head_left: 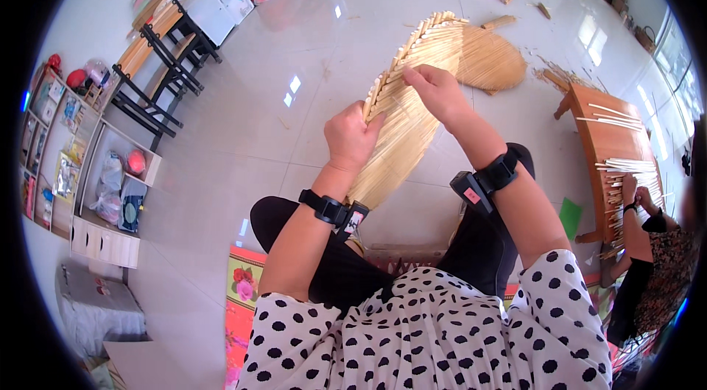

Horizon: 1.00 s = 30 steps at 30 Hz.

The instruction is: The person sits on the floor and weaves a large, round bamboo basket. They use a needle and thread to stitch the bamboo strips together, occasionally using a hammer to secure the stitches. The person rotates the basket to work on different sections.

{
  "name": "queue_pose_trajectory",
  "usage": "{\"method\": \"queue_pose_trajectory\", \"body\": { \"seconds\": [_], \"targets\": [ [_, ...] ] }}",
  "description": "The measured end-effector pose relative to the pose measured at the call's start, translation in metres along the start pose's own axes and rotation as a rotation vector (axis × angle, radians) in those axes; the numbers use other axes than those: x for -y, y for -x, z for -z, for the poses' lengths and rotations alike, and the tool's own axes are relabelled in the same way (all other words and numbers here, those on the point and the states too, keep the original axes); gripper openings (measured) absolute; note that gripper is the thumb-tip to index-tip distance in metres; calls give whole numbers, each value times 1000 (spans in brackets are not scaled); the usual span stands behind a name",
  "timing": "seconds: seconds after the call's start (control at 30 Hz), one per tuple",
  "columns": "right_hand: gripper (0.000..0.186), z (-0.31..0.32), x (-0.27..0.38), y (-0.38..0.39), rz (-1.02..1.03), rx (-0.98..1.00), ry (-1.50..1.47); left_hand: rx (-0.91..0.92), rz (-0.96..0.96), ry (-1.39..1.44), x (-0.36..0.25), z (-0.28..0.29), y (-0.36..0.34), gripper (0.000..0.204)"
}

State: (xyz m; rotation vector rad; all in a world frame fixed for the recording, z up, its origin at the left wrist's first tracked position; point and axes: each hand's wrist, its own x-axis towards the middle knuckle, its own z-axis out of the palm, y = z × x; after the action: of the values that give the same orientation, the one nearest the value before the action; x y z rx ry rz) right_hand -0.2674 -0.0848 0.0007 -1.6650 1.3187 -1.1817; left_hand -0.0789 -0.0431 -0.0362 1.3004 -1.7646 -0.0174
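Okay, from my remote seat I've got the straw panel point(401, 141) up front, slanting from near left to far right. Left hand point(350, 136): fingers folded tight, gripping its left edge. Right hand point(434, 93): fingertips drawn into a pinch at that same edge, farther along; whether they've caught a single stalk, I cannot tell. How far along? I'd call the flat body made, and the knobbly rim point(422, 34) looks formed right out to the far tip. The right side shows no such rim; whether it wants one, I can't judge. Beyond sits a rounded straw piece point(495, 58), loose straw scraps point(567, 75) off to its right.
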Motion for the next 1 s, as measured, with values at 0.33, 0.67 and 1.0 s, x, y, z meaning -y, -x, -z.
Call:
{"method": "queue_pose_trajectory", "body": {
  "seconds": [0.33, 0.67, 1.0],
  "targets": [
    [37, -37, 16, 33, 247, -47, 212, -2, 218, -173, -32, 1, 38, 25],
    [45, -40, 11, 54, 144, 96, 142, 154, 302, -19, -39, 25, 69, 36],
    [53, -55, 49, 90, 192, 27, 458, 169, 283, -16, -51, 26, 86, 40]
  ]
}}
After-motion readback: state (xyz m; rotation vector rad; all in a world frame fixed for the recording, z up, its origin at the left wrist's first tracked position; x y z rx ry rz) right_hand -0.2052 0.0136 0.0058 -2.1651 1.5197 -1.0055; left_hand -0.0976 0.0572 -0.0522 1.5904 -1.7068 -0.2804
